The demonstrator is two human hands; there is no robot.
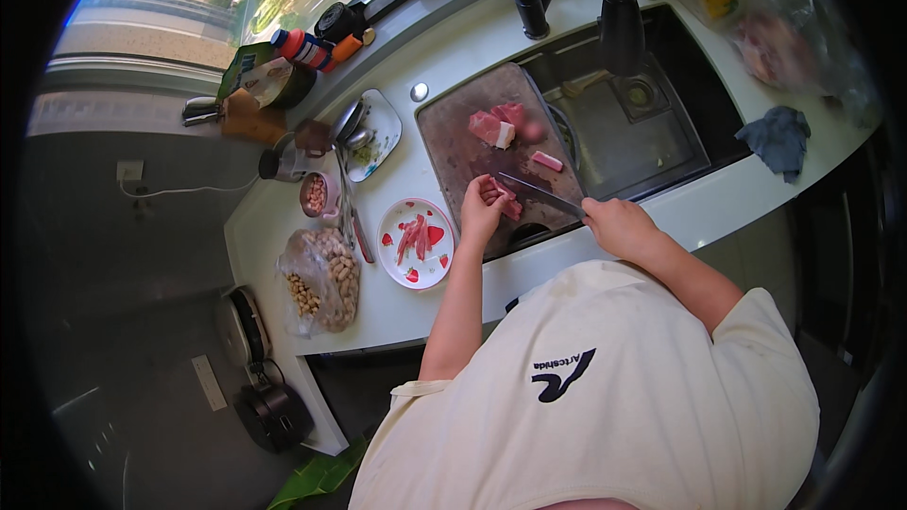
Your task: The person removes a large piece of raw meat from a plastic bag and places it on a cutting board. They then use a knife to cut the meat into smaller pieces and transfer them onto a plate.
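My right hand [623,227] grips the handle of a kitchen knife [542,196], whose blade points left across the cutting board [453,127]. Under the fingers of my left hand [483,209] is a piece of raw meat [511,208], held down close to the blade. Farther up the board lie larger chunks of raw meat [490,127], one with a white fatty edge. A small strip of meat [547,161] rests by itself nearer the sink. Left of the board, a plate with a strawberry pattern [391,265] carries several thin meat strips [418,237].
The board lies over the left part of a dark sink [659,134] with a black faucet [620,21]. A bag of peanuts [333,283], a cup of shelled peanuts [317,195] and a dish with utensils [382,127] stand left. A blue-grey cloth [776,138] and bagged meat [776,49] lie right.
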